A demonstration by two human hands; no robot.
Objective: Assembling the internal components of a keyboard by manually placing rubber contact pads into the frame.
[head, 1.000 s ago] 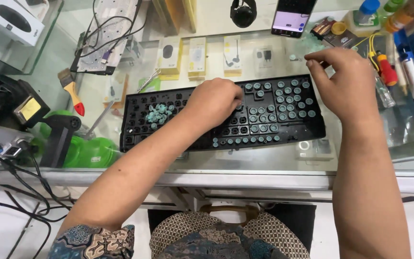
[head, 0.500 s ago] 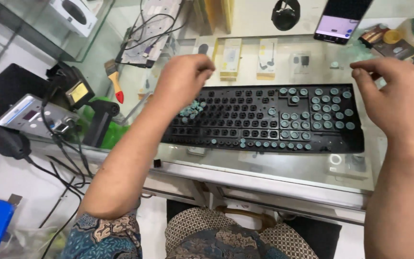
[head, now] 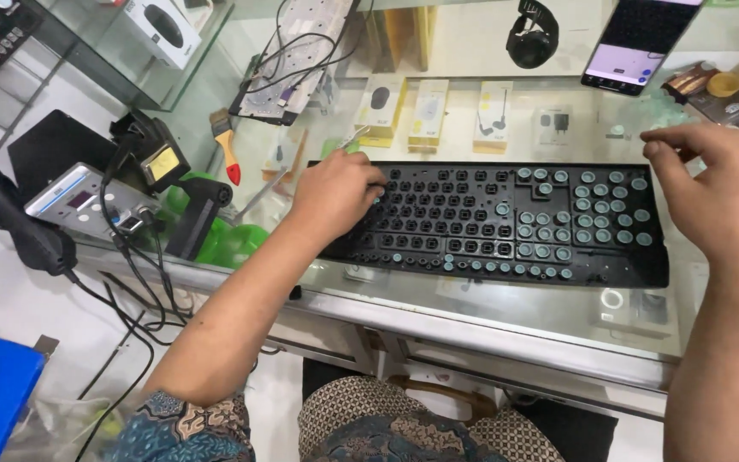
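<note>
A black keyboard frame [head: 506, 224] without keycaps lies on a glass counter [head: 506, 308]. Small grey-green rubber domes [head: 549, 231] sit in many of its right and lower sockets. My left hand [head: 335, 195] rests on the frame's left end, fingers curled down over the sockets; whether it pinches a dome is hidden. My right hand [head: 716, 192] hovers over the frame's right end, palm down, fingers apart, holding nothing visible.
A soldering station [head: 87, 201] with cables and a green stand [head: 224, 239] sits at the left. A red-handled brush [head: 226, 145], small boxed goods [head: 428, 115] under the glass, a phone [head: 639, 43] and a black round object [head: 532, 34] lie behind the keyboard.
The view has swung left and down. My left hand has shifted from the middle of the frame to its left end. My right hand stays at the right end.
</note>
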